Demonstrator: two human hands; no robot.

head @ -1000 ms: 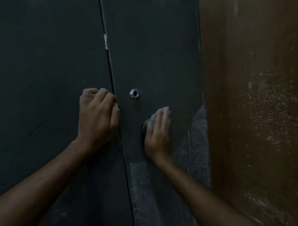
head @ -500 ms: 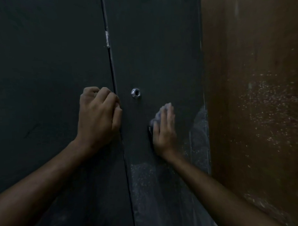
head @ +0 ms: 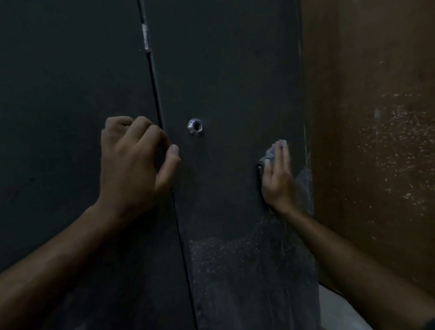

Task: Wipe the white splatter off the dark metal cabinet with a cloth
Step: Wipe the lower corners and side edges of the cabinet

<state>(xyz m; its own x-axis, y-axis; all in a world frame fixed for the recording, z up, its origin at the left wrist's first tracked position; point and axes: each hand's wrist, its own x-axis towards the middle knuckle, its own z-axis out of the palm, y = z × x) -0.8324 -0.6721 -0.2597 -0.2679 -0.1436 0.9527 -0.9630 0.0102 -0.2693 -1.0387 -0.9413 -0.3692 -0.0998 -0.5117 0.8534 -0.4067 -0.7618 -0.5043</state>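
Dark cabinet (head: 232, 65), two doors, one cloth (head: 270, 152) under flat right-hand fingers (head: 281, 160), left hand (head: 132, 165) curled, empty

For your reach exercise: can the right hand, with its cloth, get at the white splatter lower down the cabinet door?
Probably yes: the right hand presses the cloth just above the white splatter, with only bare door between.

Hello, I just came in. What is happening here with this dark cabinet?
A person is cleaning white splatter off a dark metal cabinet. The right hand presses a cloth flat against the right door, near its right edge. The left hand, fingers curled, rests at the gap between the doors. The door around the metal lock hole looks clean; the lower part is still speckled white.
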